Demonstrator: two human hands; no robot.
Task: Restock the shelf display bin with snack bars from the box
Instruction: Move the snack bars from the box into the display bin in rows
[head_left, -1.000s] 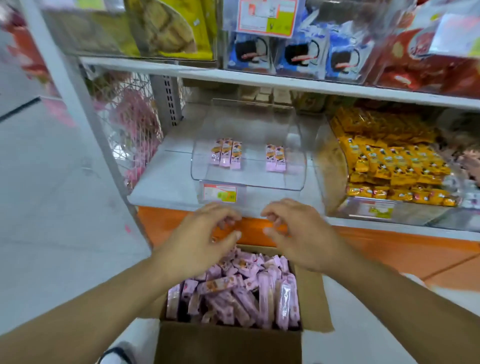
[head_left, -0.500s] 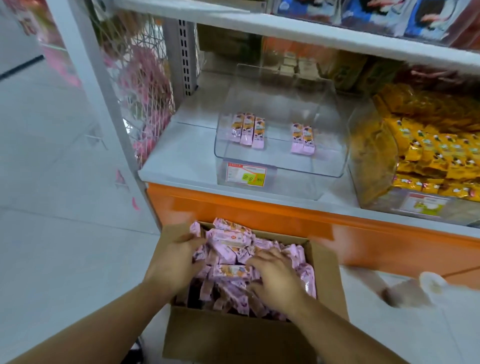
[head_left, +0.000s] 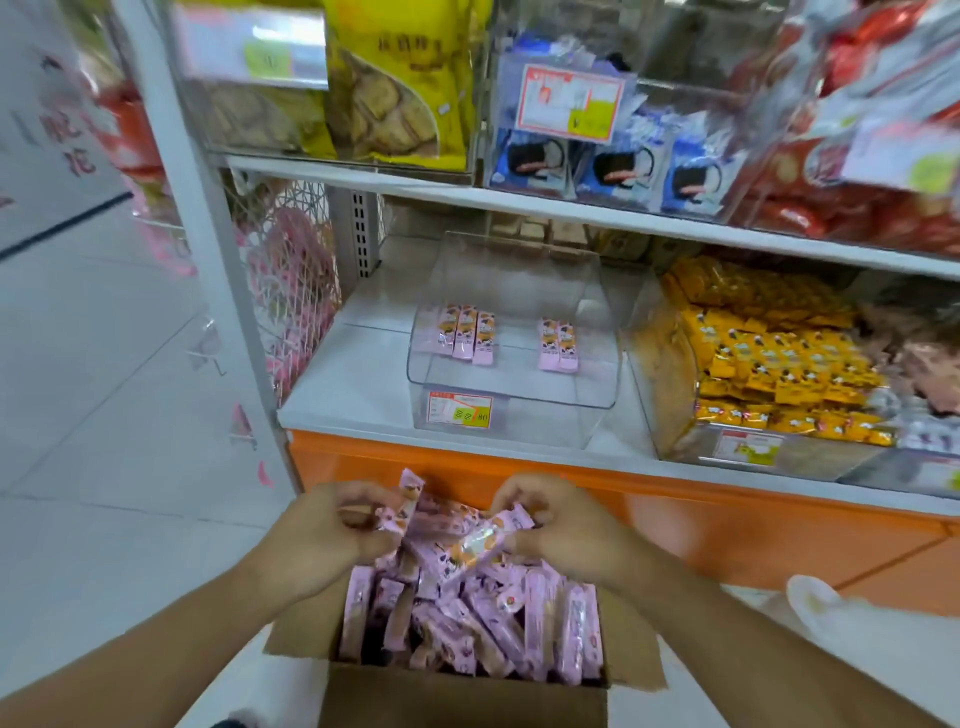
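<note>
A: Materials? 
B: Glossy pink snack bars (head_left: 467, 618) heaped in a brown cardboard box (head_left: 462, 696); clear plastic bin (head_left: 511, 415) on the shelf holds five.

A: Change? 
B: Left hand (head_left: 324, 530) and right hand (head_left: 563, 525), earlier buried in the box, now lifted, each gripping bars.

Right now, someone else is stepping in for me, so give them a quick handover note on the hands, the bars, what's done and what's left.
Left hand: grips a few pink snack bars just above the box.
Right hand: pinches one bar by its end, also over the box.
Cardboard box: on the floor below the shelf, still packed with bars.
Clear display bin: on the lower shelf, nearly bare, with three bars at left and two at right.
Done: five bars in the bin, a handful lifted.
Left: carry these up into the bin, then keep refilling from the box.
</note>
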